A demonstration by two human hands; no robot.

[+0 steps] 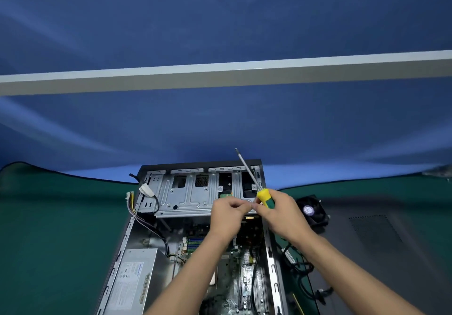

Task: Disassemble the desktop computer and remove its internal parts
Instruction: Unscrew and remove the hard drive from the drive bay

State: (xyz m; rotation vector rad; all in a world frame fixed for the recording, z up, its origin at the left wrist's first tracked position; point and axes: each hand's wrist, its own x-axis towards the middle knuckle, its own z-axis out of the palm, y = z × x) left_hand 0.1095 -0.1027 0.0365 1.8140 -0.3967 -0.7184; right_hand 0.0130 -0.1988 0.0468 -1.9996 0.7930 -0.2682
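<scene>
Holding the screwdriver point(263, 196) closed in the right hand point(281, 214), the left hand point(227, 214) pinches something small (unclear what) above the open computer case point(137, 241) at 6 o'clock; its motherboard point(247, 275) looks fragile, best held by edges.

Yellow-and-green screwdriver handle point(265, 198), silver drive cage point(188, 196), green motherboard point(244, 275) with blue memory slots point(194, 242), black fan point(313, 210), dark green mat point(49, 229), blue backdrop point(220, 16)

Head view: worn high, looking forward and down; wide-angle.
Nearness: close over the open computer case point(137, 229), lower centre of frame.
</scene>
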